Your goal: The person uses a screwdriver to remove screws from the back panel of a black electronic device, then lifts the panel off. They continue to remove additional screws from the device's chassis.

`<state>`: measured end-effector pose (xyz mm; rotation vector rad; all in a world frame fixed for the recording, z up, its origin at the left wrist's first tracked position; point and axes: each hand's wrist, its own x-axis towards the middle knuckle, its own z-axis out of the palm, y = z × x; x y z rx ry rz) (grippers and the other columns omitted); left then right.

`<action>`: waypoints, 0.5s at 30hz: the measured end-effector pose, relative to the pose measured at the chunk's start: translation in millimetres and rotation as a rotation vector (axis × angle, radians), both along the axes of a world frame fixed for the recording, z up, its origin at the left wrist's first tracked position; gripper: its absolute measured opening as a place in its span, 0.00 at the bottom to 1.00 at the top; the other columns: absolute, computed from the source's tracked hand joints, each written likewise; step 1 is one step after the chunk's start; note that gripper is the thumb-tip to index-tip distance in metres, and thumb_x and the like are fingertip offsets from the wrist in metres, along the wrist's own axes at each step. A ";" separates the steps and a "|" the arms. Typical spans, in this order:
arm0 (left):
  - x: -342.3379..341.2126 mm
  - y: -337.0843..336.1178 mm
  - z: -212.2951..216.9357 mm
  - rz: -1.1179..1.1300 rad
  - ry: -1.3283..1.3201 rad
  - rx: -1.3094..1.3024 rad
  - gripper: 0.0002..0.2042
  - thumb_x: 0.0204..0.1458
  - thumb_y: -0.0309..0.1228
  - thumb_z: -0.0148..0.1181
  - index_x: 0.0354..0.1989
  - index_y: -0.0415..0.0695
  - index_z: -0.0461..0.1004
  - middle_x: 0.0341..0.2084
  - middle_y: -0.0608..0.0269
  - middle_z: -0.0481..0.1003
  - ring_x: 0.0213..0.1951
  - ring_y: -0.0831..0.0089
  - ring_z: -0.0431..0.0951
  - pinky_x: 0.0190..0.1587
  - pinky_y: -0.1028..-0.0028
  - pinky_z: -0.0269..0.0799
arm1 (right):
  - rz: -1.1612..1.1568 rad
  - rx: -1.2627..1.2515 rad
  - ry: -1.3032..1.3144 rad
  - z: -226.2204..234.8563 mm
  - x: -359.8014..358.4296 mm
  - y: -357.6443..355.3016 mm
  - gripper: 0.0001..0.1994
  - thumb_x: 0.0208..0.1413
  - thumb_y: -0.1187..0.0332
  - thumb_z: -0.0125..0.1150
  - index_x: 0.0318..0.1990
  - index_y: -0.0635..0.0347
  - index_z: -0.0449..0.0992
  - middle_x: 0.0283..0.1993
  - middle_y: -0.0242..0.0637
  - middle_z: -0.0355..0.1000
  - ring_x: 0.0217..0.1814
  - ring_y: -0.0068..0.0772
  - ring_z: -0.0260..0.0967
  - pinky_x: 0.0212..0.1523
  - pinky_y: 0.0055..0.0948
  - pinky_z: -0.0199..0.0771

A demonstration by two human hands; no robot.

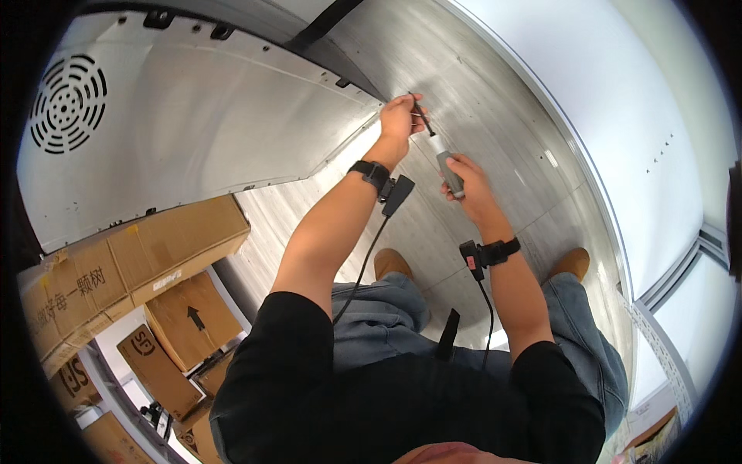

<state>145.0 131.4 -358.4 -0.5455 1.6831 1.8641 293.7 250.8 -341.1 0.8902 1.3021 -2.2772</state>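
right hand (pixel 473 185): grip wrapped round screwdriver (pixel 438 145), upper centre of frame | left hand (pixel 397 117): fingers at its tip, can't tell if pinching | tip: steady far end, wrist straight, light pressure

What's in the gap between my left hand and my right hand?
In the head view, the thin dark shaft and white collar of a grey-handled screwdriver.

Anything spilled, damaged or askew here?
Nothing stands out. The metal panel shows no obvious damage, and no spill is visible on the floor. The right hand holds the screwdriver; the left hand is at its shaft. Bent edges look like fisheye distortion.
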 end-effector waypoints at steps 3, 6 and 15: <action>-2.1 -23.6 6.1 0.047 0.018 -0.013 0.12 0.63 0.34 0.40 0.45 0.44 0.71 0.27 0.65 0.73 0.25 0.76 0.73 0.28 0.76 0.69 | 0.072 0.009 0.033 2.0 -7.6 -14.5 0.17 0.60 0.59 0.50 0.50 0.61 0.68 0.36 0.34 0.68 0.27 0.22 0.66 0.27 0.23 0.66; -3.6 -41.8 8.6 0.098 0.029 -0.046 0.13 0.64 0.35 0.40 0.45 0.45 0.72 0.26 0.66 0.73 0.25 0.76 0.72 0.29 0.77 0.68 | 0.112 0.008 0.026 10.0 -15.0 -30.5 0.17 0.61 0.60 0.50 0.52 0.62 0.67 0.36 0.34 0.68 0.28 0.22 0.66 0.28 0.23 0.66; -4.2 -65.0 11.7 0.106 0.121 -0.112 0.14 0.64 0.37 0.40 0.47 0.47 0.71 0.24 0.70 0.71 0.24 0.78 0.71 0.30 0.76 0.67 | 0.133 -0.077 0.081 4.1 -21.4 -56.2 0.17 0.62 0.60 0.49 0.52 0.63 0.66 0.36 0.36 0.68 0.26 0.23 0.66 0.26 0.23 0.65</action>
